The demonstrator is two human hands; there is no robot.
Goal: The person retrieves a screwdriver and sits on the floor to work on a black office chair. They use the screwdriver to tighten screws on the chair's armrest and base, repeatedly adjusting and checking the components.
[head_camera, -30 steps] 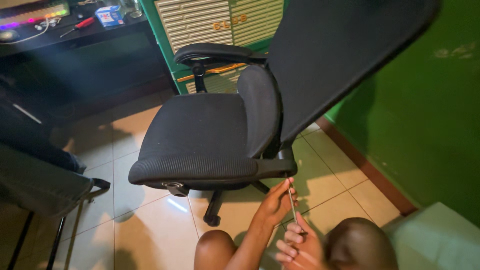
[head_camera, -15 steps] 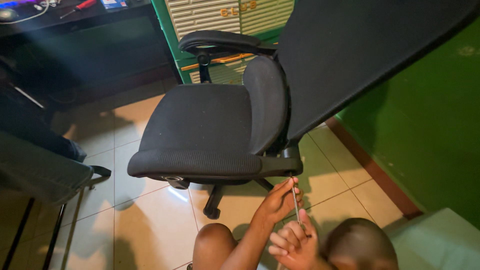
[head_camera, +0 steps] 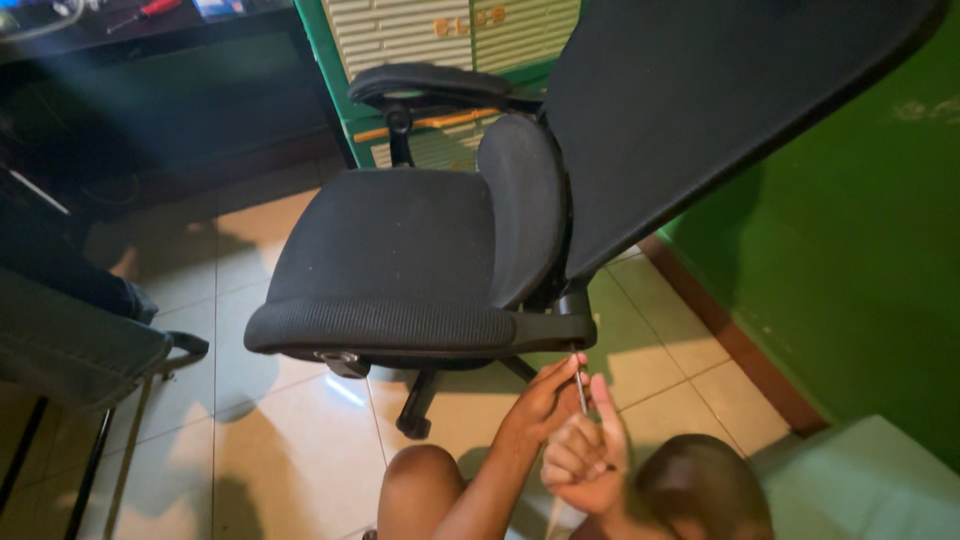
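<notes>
Head view: both hands [head_camera: 570, 435] grip a thin tool [head_camera: 579, 385] under chair [head_camera: 400, 260].

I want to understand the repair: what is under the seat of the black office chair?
Under the black fabric seat show a black wheeled base leg and a thin metal tool that both hands hold. The seat hides the mechanism.

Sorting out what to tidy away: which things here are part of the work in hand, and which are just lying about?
In use:
- black office chair
- thin metal tool, tip up under the chair's rear corner
- left hand and right hand, both on the tool

Lying about:
- red-handled screwdriver on the dark desk
- green cabinet
- second chair
</notes>
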